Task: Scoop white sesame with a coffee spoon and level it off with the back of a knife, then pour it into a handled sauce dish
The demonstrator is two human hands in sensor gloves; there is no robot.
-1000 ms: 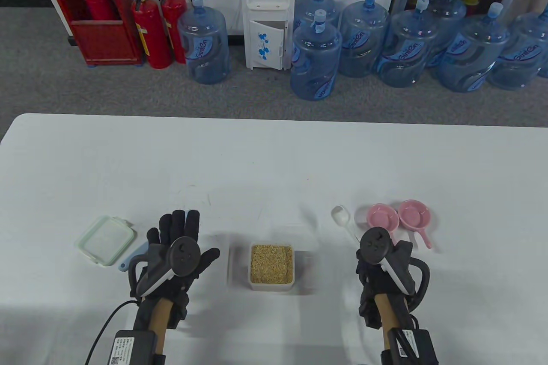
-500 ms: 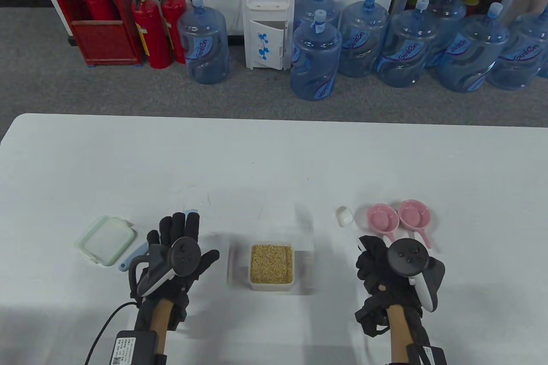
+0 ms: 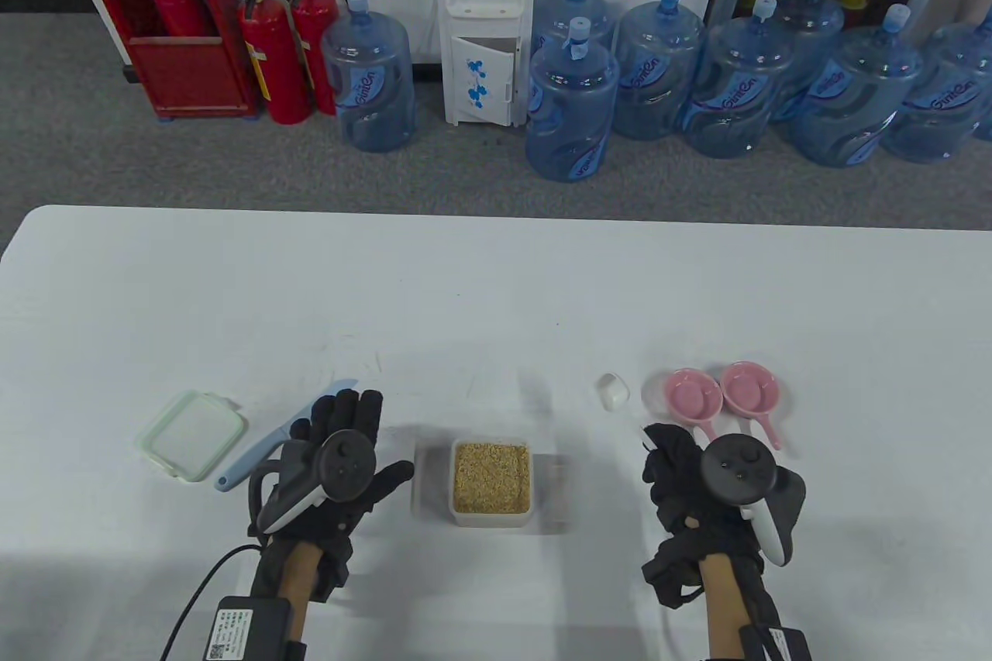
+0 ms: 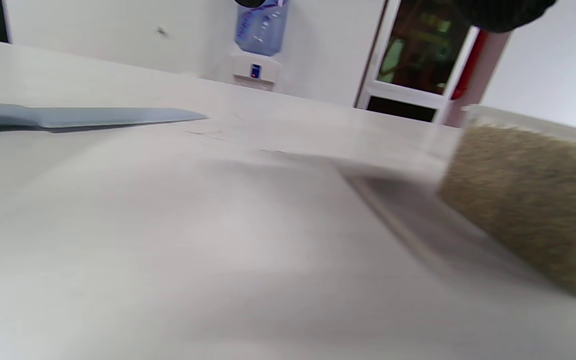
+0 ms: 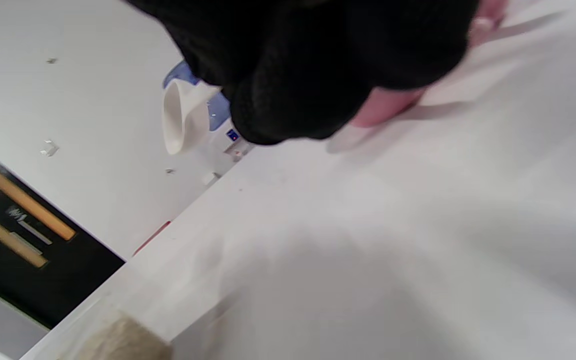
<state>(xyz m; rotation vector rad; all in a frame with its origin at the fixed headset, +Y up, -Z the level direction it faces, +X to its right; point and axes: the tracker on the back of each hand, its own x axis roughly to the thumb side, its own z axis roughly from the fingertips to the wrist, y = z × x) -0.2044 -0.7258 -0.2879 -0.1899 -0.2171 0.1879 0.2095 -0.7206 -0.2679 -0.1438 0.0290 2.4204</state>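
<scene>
A clear tub of white sesame stands between my hands. My right hand grips the handle of the white coffee spoon; its bowl is raised off the table, left of two pink handled sauce dishes. In the right wrist view the spoon bowl sticks out past my curled fingers, with a pink dish behind. My left hand lies flat with straight fingers just left of the tub. The pale blue knife lies beside it on the left, also the knife in the left wrist view.
A square lid with a green rim lies left of the knife. The white table stretches wide behind the objects. The sesame tub fills the right of the left wrist view.
My right hand closed on the spoon handle, rolled its wrist and lifted the bowl off the table. My left hand slid right, uncovering the knife.
</scene>
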